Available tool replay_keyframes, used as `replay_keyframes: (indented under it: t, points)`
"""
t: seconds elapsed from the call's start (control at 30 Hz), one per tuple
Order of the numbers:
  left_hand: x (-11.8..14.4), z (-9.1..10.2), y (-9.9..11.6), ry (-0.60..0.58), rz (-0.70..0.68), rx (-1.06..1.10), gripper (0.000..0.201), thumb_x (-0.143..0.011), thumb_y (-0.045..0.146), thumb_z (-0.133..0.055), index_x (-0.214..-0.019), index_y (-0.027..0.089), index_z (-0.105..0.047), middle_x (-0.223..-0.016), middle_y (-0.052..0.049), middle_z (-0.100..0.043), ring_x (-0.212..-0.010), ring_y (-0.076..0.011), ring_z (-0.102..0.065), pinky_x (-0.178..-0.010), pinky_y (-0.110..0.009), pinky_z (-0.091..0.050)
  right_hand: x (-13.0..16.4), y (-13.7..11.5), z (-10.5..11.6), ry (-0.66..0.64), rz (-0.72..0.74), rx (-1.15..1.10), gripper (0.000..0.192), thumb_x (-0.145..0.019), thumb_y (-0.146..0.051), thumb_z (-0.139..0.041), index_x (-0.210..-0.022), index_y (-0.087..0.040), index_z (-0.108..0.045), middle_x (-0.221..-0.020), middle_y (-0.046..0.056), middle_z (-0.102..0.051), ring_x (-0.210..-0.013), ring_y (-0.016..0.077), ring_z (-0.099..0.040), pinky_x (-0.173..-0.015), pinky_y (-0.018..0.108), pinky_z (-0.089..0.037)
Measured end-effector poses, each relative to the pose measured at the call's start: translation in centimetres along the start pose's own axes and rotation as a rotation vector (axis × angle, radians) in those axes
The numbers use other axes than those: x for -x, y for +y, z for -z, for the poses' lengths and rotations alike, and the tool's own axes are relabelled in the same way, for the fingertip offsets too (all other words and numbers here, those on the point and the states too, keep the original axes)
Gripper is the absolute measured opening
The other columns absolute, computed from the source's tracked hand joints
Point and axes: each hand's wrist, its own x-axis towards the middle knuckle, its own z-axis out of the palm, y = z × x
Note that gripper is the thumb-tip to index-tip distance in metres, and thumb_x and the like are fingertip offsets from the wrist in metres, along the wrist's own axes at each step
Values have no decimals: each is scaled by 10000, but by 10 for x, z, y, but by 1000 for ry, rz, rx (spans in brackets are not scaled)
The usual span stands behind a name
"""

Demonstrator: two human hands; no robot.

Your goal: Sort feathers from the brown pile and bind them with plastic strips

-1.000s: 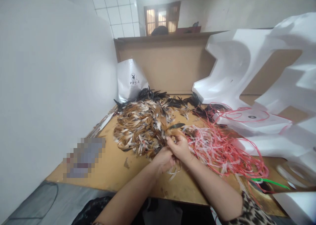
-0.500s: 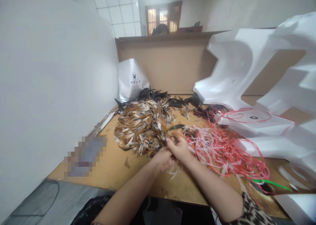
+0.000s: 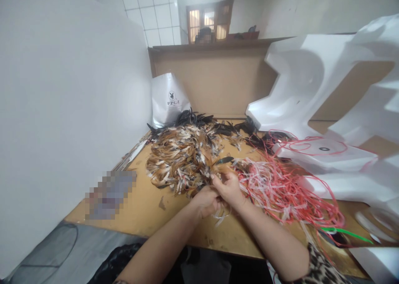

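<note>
Our left hand (image 3: 206,201) and right hand (image 3: 229,187) meet at the near edge of a heap of brown feathers (image 3: 183,159), both pinching one small bunch of them. Red and white strings (image 3: 280,188) sprawl just right on the wooden table (image 3: 146,205); a white bag (image 3: 170,99) stands behind, white foam blocks (image 3: 299,89) farther right.

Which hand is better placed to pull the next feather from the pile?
Probably the right hand: its fingertips already touch the near edge of the feather pile, while the left hand sits lower, closed around a small bunch of feathers.
</note>
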Motion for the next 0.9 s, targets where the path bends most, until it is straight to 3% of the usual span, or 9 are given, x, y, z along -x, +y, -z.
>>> replay_keyframes:
  t: [0.2, 0.37, 0.6, 0.7, 0.9]
  points:
    - [2, -4, 7, 14, -132, -28, 214, -615, 212, -653, -779, 89, -589, -735, -94, -609, -778, -197, -568, -719, -322, -429, 0, 0, 1, 24, -101, 4, 185, -681, -302, -561, -813, -178, -595, -784, 58, -635, -739, 190, -583, -725, 320, -452]
    - [2, -7, 1, -80, 59, 78, 183, -679, 225, -594, -812, 101, -571, -728, -91, -612, -758, -192, -574, -706, -340, -436, -6, -13, 3, 86, -93, -35, 124, -674, -282, -556, -709, -164, -571, -673, 41, -622, -629, 164, -568, -612, 282, -461]
    - [-1, 2, 5, 39, 56, -39, 232, -602, 214, -662, -758, 65, -574, -683, -96, -603, -690, -175, -576, -588, -257, -431, -2, -6, -1, 20, -32, -34, 160, -690, -268, -547, -782, -147, -594, -734, 43, -642, -669, 159, -589, -633, 268, -468]
    - [1, -1, 8, 73, 18, -67, 250, -613, 210, -654, -804, 72, -569, -688, -86, -603, -675, -161, -576, -613, -269, -436, -2, -3, 0, 32, -21, 0, 167, -692, -273, -544, -788, -147, -597, -736, 45, -640, -673, 161, -588, -636, 269, -469]
    - [1, -7, 3, -55, 106, 52, 232, -675, 238, -599, -849, 89, -565, -759, -97, -611, -768, -184, -571, -729, -344, -428, -7, -11, 6, 87, -14, 25, 127, -694, -264, -543, -716, -145, -579, -671, 31, -622, -619, 147, -572, -592, 254, -463]
